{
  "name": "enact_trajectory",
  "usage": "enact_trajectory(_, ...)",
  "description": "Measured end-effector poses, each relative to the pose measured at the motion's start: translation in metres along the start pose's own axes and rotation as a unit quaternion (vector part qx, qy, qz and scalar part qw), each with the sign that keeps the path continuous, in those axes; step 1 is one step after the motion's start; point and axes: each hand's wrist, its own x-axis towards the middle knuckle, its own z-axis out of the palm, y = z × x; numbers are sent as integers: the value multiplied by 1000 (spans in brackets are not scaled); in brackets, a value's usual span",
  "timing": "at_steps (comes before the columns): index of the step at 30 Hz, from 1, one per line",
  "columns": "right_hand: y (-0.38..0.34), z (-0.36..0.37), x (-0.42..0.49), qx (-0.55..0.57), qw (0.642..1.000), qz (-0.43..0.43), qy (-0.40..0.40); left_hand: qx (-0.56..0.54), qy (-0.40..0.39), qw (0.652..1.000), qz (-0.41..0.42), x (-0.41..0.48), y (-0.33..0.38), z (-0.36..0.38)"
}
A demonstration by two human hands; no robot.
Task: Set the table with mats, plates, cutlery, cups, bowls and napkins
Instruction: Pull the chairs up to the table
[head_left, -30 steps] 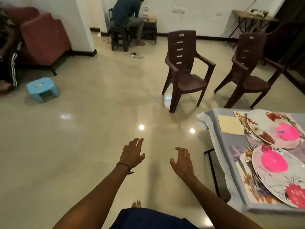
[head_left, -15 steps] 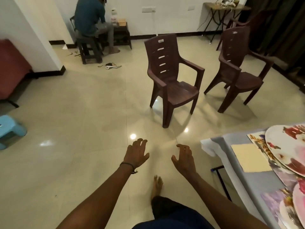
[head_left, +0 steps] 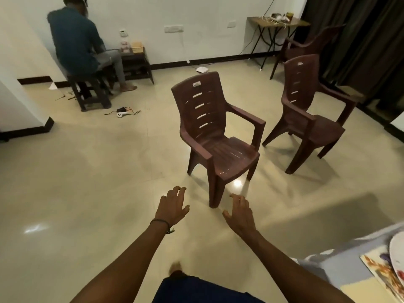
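Standing just beyond hands (head_left: 172,206): brown chair (head_left: 229,154)

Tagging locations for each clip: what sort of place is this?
Probably a home's living or dining room: brown plastic armchairs on a glossy tiled floor, a cloth-covered table holding a floral mat, and dark curtains.

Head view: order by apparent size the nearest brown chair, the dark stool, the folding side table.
Largest: the nearest brown chair.
Then the dark stool and the folding side table look about alike; both stand far off, so no ranking.
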Motion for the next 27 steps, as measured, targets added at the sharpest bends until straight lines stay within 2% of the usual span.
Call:
enact_trajectory(15, -78, 45, 252, 6, 995, 95, -37, 6, 1, 997, 76, 280, -98, -69)
enact_trajectory(23, -88, 65, 327, -6, 989, 119, -90, 19, 4, 997, 74, 381, -122, -91)
enact_trajectory(27, -81, 76, 364, -24, 986, 117, -118, 24, 28, 998, 47, 426, -128, -101)
